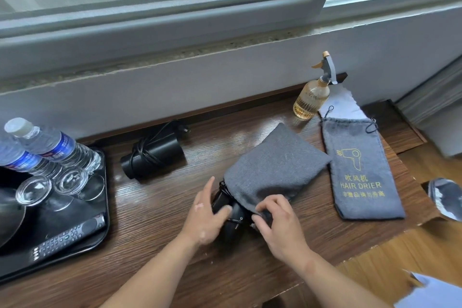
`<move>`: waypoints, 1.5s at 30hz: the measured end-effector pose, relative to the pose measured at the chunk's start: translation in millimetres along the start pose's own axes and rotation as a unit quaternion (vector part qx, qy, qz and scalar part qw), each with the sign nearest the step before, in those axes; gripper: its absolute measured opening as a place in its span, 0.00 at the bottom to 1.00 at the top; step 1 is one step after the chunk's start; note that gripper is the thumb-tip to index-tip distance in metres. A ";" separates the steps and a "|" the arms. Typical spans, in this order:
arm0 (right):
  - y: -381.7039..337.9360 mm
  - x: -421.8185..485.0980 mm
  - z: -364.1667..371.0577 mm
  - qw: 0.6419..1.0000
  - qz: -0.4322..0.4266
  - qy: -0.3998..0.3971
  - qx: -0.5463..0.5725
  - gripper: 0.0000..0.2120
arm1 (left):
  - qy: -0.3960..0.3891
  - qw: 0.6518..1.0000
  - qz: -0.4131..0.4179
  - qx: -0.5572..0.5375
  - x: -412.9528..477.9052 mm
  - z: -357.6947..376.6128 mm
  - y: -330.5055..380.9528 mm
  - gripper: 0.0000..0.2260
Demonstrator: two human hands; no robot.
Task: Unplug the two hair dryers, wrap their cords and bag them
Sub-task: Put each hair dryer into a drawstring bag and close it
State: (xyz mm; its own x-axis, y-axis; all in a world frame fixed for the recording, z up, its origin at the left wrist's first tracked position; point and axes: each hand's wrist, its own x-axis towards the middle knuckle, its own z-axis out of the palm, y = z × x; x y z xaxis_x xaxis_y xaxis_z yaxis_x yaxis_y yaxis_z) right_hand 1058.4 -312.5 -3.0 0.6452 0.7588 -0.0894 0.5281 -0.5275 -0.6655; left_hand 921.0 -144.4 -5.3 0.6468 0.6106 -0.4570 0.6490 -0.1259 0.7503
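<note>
My left hand point(206, 212) is cupped around the back end of the black hair dryer point(233, 217), thumb pressed on its body and forefinger stretched out, while my right hand point(277, 217) pinches the hem of the grey bag point(272, 165) at its mouth, fingers curled tight on the cloth. The dryer lies on the wooden desk point(155, 207), front part already under the fabric, rear part sticking out toward me. To do this well, I think I should hold the mouth wide with the right and push straight along the bag with the left, keeping the wrapped cord tucked against the body so no loop snags the drawstring. The second dryer point(152, 155) sits well apart to the left near the wall, cord wound round it, plug free. Its own bag, the printed pouch point(360, 170), lies flat and empty-looking just right of the grey one
</note>
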 end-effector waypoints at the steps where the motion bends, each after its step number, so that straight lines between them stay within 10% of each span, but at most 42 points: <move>1: 1.0 -3.7 2.1 1.000 0.009 -0.002 0.001 0.08 | 0.017 1.000 0.006 -0.010 5.3 -7.6 -1.6 0.34; 13: -23.2 -37.2 37.6 0.991 0.082 -0.046 -0.093 0.60 | 0.029 0.996 0.080 -0.015 42.7 -19.8 18.8 0.13; 29: 12.5 -12.2 23.2 0.994 0.041 -0.023 0.100 0.39 | 0.040 0.968 -0.005 -0.247 24.0 -23.8 11.9 0.06; 39: 5.6 -0.3 19.0 0.993 0.020 -0.021 0.111 0.24 | 0.092 0.989 0.085 0.083 26.1 -24.2 8.1 0.06; 45: 0.2 15.2 7.6 0.996 0.004 0.018 0.089 0.21 | 0.079 0.991 0.062 -0.086 19.1 -24.9 12.7 0.15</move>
State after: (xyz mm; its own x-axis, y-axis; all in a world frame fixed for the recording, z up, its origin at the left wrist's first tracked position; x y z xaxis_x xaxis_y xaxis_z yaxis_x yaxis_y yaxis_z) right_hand 1064.1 -298.1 -10.1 0.6702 0.7389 -0.0697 0.4192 -0.4544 -0.7860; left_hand 931.6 -114.9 7.4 0.6376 0.7149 -0.2870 0.4825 -0.0802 0.8722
